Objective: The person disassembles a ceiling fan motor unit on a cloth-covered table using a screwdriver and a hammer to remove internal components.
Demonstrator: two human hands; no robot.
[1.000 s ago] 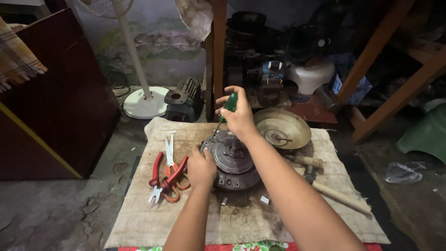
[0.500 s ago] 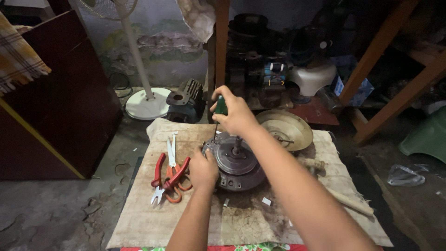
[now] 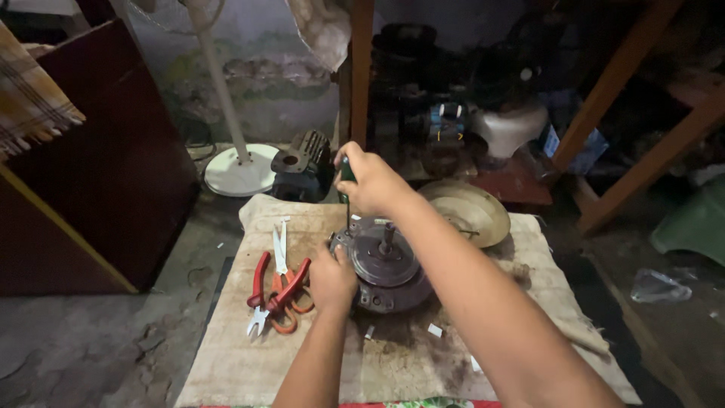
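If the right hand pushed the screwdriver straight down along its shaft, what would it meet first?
Most likely the far left rim of the round motor housing: the right hand holds the green-handled screwdriver nearly upright with its tip at or near that edge, though contact is unclear.

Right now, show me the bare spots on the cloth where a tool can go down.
Free: the near cloth below the red pliers and left hand; also the cloth's far left strip above the pliers. Crowded: the middle, with the motor, right hand on the screwdriver, and brass dish.
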